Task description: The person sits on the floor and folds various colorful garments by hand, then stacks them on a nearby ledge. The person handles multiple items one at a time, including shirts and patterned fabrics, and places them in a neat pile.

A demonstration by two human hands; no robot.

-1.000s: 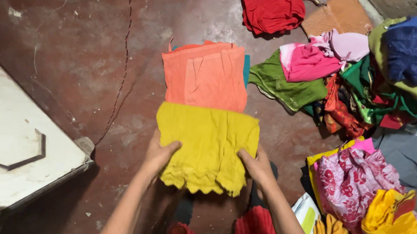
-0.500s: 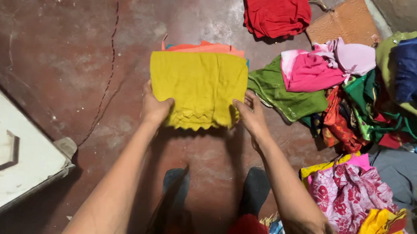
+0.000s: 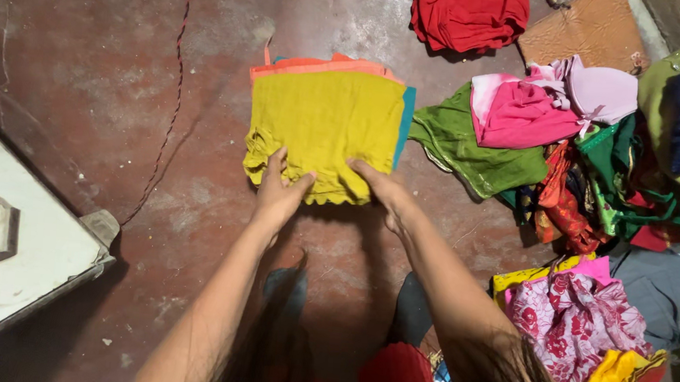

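Light is moderate and uneven — strongest from above. Pale glare on the red floor near the top. Person's shadow falls dark under the arms at the bottom. Colours saturated. Centre sharp; lower edge and hair soft — slight wide-angle stretch at the corners.

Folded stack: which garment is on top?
The yellow garment, under both hands; the orange garment and teal garment only peek out beneath it.
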